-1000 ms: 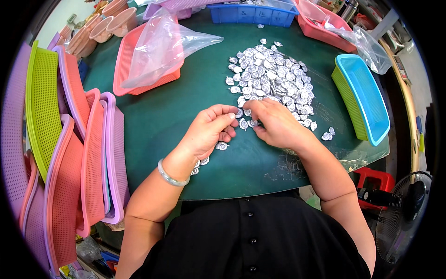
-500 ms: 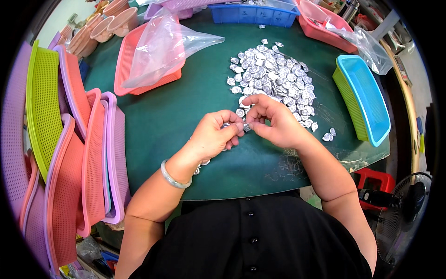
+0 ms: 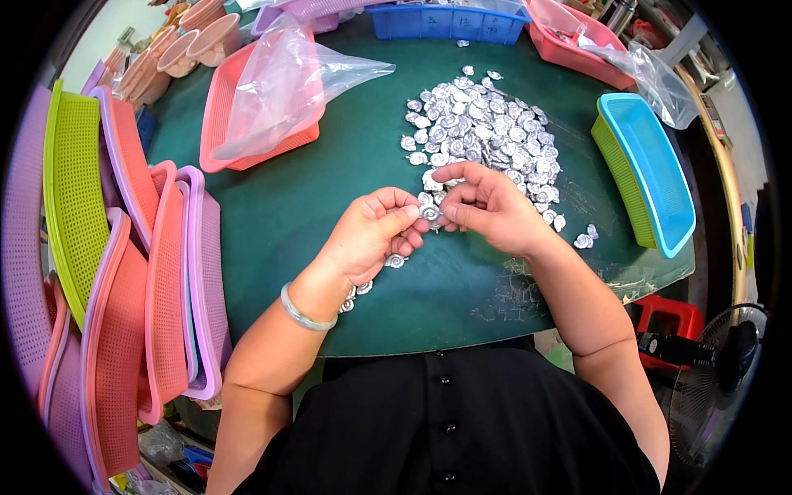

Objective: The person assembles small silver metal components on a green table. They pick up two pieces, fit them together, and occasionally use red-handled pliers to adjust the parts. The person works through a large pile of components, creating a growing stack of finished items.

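A small silver metal piece with a spiral, rose-like face point(image 3: 430, 212) is pinched between both hands above the table's middle. My left hand point(image 3: 375, 233) grips its left edge with thumb and fingers. The fingertips of my right hand point(image 3: 487, 206) close on its right edge. Just beyond the hands lies a big heap of the same silver pieces point(image 3: 495, 136). A few more pieces point(image 3: 356, 294) lie beside my left wrist, partly hidden by it, and another point(image 3: 396, 261) sits under the left fingers. Two or so loose ones point(image 3: 586, 238) rest right of the heap.
The green tabletop point(image 3: 272, 214) carries a pink basket point(image 3: 216, 124) with a clear plastic bag, a blue bin point(image 3: 450, 25), a pink tray point(image 3: 577, 49) and a blue-and-green basket point(image 3: 643, 173). Stacked colourful baskets point(image 3: 124, 330) crowd the left side. A fan point(image 3: 718, 363) stands at lower right.
The silver piece has turned so its spiral face shows between my fingertips. My left hand has shifted slightly left, uncovering pieces below it.
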Demonstrator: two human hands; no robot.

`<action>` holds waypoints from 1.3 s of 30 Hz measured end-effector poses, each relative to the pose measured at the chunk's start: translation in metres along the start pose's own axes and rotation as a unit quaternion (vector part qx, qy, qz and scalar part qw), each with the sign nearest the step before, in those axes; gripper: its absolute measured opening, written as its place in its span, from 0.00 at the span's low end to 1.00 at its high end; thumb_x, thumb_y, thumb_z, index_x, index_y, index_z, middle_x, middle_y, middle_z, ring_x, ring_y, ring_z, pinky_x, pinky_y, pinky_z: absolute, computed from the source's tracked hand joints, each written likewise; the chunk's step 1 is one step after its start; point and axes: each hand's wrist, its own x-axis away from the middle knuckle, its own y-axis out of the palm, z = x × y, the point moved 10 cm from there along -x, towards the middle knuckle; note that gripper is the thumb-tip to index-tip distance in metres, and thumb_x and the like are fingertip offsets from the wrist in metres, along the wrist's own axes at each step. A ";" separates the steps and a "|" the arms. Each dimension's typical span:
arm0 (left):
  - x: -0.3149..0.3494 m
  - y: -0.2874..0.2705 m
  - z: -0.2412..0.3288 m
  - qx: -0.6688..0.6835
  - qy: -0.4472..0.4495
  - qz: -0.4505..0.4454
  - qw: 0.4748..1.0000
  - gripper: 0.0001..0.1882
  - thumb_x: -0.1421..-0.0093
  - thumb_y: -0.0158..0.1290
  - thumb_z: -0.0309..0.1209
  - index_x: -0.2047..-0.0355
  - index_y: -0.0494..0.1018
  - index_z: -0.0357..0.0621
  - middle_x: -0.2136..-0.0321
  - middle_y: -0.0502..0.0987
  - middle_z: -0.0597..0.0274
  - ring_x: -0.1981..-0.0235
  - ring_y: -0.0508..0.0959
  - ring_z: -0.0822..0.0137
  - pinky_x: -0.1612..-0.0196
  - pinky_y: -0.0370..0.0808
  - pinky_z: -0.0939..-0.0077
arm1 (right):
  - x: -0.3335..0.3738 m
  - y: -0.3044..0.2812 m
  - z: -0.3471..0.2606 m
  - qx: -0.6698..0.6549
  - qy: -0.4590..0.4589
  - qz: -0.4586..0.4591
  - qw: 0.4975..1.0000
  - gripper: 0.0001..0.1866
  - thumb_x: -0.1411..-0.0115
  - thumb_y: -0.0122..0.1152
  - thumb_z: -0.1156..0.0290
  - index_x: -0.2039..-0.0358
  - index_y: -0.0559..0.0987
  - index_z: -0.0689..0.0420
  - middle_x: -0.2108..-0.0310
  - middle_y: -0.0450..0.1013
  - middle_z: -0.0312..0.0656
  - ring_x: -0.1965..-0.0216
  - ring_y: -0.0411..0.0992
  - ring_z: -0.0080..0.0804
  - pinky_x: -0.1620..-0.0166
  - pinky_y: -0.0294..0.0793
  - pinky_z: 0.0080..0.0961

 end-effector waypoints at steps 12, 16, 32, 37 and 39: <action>0.002 0.002 0.013 -0.019 0.068 0.028 0.997 0.09 0.43 0.49 0.19 0.60 0.70 0.36 0.67 0.74 0.61 0.67 0.77 0.70 0.62 0.76 0.81 | 0.006 0.002 -0.025 0.264 -0.159 0.058 0.949 0.27 0.52 0.59 0.83 0.49 0.66 0.59 0.71 0.72 0.38 0.69 0.70 0.23 0.64 0.70 0.20; 0.001 -0.005 0.012 -0.018 0.060 0.048 0.997 0.10 0.43 0.47 0.18 0.60 0.70 0.35 0.66 0.73 0.62 0.66 0.76 0.70 0.59 0.75 0.78 | 0.006 0.011 -0.019 0.382 -0.141 0.032 0.913 0.29 0.54 0.63 0.78 0.50 0.65 0.59 0.68 0.71 0.43 0.65 0.71 0.38 0.62 0.71 0.31; 0.003 -0.003 0.014 -0.188 0.064 0.073 0.977 0.07 0.42 0.49 0.24 0.63 0.71 0.35 0.72 0.72 0.66 0.81 0.66 0.81 0.81 0.61 0.90 | 0.001 0.004 -0.005 0.276 -0.114 0.052 0.953 0.21 0.49 0.56 0.82 0.54 0.66 0.62 0.74 0.73 0.39 0.72 0.71 0.27 0.67 0.69 0.21; 0.000 0.002 0.005 -0.211 0.026 0.036 0.977 0.08 0.40 0.49 0.26 0.63 0.71 0.35 0.74 0.72 0.66 0.81 0.67 0.82 0.82 0.62 0.90 | -0.002 -0.001 0.011 0.072 -0.035 0.026 0.996 0.19 0.45 0.55 0.81 0.52 0.66 0.62 0.72 0.73 0.34 0.69 0.69 0.17 0.67 0.67 0.14; 0.001 0.000 0.002 -0.188 0.013 0.029 0.982 0.08 0.40 0.49 0.27 0.63 0.71 0.35 0.74 0.73 0.65 0.81 0.67 0.81 0.82 0.62 0.90 | -0.002 0.000 0.011 0.061 -0.012 0.023 0.998 0.18 0.44 0.53 0.81 0.52 0.66 0.63 0.71 0.73 0.36 0.68 0.70 0.18 0.66 0.68 0.15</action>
